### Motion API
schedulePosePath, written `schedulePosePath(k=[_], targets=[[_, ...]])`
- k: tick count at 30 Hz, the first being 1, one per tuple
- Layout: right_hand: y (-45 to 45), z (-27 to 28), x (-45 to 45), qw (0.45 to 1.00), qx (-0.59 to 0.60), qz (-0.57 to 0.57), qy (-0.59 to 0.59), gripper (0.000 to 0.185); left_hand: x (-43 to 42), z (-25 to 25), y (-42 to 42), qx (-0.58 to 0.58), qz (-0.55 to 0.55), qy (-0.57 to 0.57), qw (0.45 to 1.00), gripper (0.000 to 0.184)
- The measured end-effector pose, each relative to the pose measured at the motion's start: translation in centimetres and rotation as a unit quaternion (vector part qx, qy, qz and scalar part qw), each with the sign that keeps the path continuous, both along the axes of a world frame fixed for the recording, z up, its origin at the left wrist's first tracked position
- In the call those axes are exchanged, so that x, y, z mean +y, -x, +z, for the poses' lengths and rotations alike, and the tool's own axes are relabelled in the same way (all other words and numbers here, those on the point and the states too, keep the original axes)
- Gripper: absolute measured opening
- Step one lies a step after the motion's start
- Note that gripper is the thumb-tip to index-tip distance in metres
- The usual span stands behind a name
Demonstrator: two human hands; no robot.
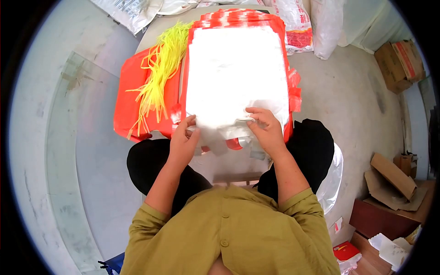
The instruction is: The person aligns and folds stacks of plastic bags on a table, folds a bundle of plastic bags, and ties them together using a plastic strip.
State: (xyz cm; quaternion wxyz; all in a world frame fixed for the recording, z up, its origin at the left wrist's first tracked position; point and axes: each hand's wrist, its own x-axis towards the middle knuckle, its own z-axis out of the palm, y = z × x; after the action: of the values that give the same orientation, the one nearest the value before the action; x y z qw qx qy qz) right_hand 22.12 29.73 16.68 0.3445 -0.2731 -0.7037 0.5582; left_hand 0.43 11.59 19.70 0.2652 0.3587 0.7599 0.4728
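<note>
A stack of white sheets with red edges [238,68] lies in front of me, its surface very bright. At its near right part my right hand [266,130] pinches a fold of the white material between thumb and fingers. My left hand [184,140] is at the near left corner, thumb and fingers slightly apart, touching or close to the edge; no held thing shows between them. Left of the stack, a bundle of yellow strips [160,78] lies over a red piece [130,91]. Red and white flaps hang at the near edge between my hands.
White bags with red print [295,23] stand behind the stack on the right. Cardboard boxes [401,64] sit at the far right, and an opened carton [394,183] lies lower right. A red packet [346,251] is near the bottom right. My knees flank the stack.
</note>
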Motion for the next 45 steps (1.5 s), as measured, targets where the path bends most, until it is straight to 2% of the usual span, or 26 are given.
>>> schedulePosePath(k=[3, 6, 9, 12, 15, 16, 19, 22, 25, 29, 30, 33, 37, 40, 43, 45], targets=[[0.0, 0.1, 0.1, 1.0, 0.01, -0.004, 0.015, 0.017, 1.4, -0.1, -0.5, -0.097, 0.057, -0.017, 0.993, 0.057], [0.2, -0.2, 0.1, 0.999, 0.024, -0.012, 0.028, 0.017, 1.8, 1.5, -0.6, -0.179, 0.069, 0.008, 0.981, 0.063], [0.2, -0.4, 0.3, 0.999, 0.02, -0.013, 0.023, 0.016, 1.4, 1.5, -0.5, -0.162, 0.068, 0.025, 0.984, 0.065], [0.4, -0.7, 0.4, 1.0, 0.01, -0.008, 0.004, 0.015, 0.4, 2.7, -2.2, -0.196, 0.043, 0.022, 0.979, 0.074], [0.4, -0.8, 0.2, 1.0, -0.007, -0.001, -0.029, 0.014, -1.3, 0.9, -1.7, -0.078, 0.004, 0.118, 0.99, 0.082], [0.4, -0.7, 0.1, 0.999, -0.013, 0.001, -0.043, 0.014, -1.7, -0.3, -1.8, -0.102, 0.003, 0.065, 0.993, 0.086], [0.2, -1.1, 0.1, 0.993, -0.017, 0.018, -0.116, 0.018, -2.2, -0.5, -2.0, -0.167, -0.004, 0.033, 0.985, 0.088], [-0.2, -0.5, 0.4, 0.977, -0.034, 0.04, -0.207, 0.021, -0.8, 1.8, -2.6, -0.259, 0.043, 0.008, 0.965, 0.086], [-0.4, 0.6, 0.1, 0.962, -0.052, 0.033, -0.265, 0.016, 0.4, 3.2, -1.9, -0.232, 0.02, 0.044, 0.972, 0.082], [-0.8, 1.5, 0.0, 0.955, -0.08, 0.049, -0.282, 0.021, 2.8, 3.6, -2.2, -0.235, -0.001, 0.028, 0.972, 0.077], [-0.8, 1.8, 0.0, 0.951, -0.089, 0.054, -0.29, 0.021, 3.2, 4.1, -2.1, -0.242, -0.024, 0.041, 0.969, 0.079], [-0.8, 1.5, 0.1, 0.939, -0.081, 0.053, -0.331, 0.021, 5.0, 5.8, -3.6, -0.288, 0.006, 0.042, 0.957, 0.074], [-1.0, 1.6, 0.1, 0.932, -0.086, 0.051, -0.349, 0.02, 5.9, 4.6, -3.1, -0.327, -0.018, 0.022, 0.945, 0.075], [-1.3, 2.1, 0.0, 0.933, -0.09, 0.047, -0.345, 0.02, 6.1, 3.6, -2.9, -0.311, -0.032, 0.007, 0.95, 0.067], [-1.2, 2.2, 0.0, 0.936, -0.068, 0.039, -0.342, 0.016, 6.2, 2.2, -3.0, -0.081, -0.093, 0.013, 0.992, 0.058], [-1.2, 2.4, 0.0, 0.935, -0.07, 0.041, -0.344, 0.016, 6.4, 2.7, -3.2, 0.107, -0.146, 0.024, 0.983, 0.054]])
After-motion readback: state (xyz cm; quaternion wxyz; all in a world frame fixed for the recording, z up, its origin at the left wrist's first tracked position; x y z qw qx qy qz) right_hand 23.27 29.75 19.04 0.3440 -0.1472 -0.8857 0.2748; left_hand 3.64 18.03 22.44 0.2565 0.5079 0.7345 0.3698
